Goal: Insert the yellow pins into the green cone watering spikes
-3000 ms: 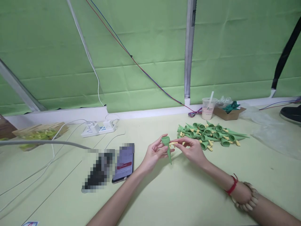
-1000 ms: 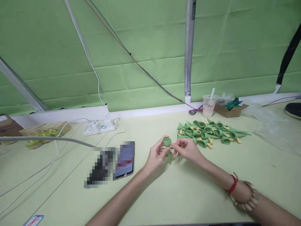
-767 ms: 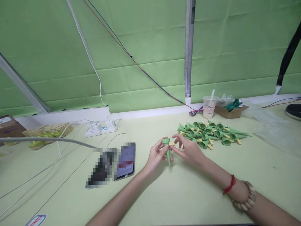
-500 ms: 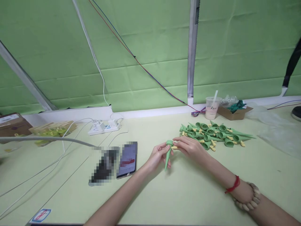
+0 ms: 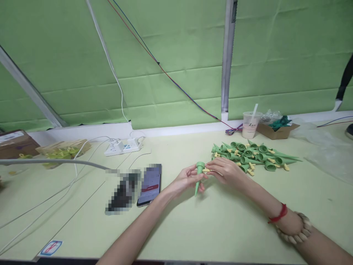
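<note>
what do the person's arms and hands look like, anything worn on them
The left hand and right hand are ungloved. No sleeve shows on the left forearm or right forearm. The right one wears a red band with a loose end and, farther up, a bracelet of chunky, pale beads. Nothing worn shows on the left.

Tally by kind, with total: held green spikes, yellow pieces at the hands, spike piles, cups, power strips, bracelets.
Green spike in left hand: 1
Yellow piece by right hand: 1
Spike pile: 1
Cup: 1
Power strip: 1
Bracelets (red band, bead band): 2
Total: 7, pile counted as one
</note>
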Motion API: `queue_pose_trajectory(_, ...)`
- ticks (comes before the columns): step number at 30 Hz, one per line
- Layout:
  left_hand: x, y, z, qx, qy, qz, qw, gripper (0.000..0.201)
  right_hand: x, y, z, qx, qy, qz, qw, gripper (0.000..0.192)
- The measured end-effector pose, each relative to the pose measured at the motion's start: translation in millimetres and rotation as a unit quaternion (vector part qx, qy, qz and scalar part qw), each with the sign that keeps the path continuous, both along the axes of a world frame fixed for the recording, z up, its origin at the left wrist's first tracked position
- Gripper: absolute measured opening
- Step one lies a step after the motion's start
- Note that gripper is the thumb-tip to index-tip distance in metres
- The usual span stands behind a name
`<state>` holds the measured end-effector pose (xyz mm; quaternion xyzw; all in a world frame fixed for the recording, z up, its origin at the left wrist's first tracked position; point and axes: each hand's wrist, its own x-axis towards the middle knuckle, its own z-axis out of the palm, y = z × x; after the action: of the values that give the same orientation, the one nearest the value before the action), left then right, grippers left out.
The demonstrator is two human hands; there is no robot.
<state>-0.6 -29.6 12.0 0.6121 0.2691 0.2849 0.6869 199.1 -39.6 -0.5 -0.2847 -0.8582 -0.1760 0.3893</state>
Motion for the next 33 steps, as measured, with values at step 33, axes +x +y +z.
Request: queue_pose_trajectory(33,7.9,-1.0,-6.2,0.118,0.040,0.106,0.987,0.078,-16.8,-16.6,4.8,-0.407,0.223,-0.015,0.886,0.028)
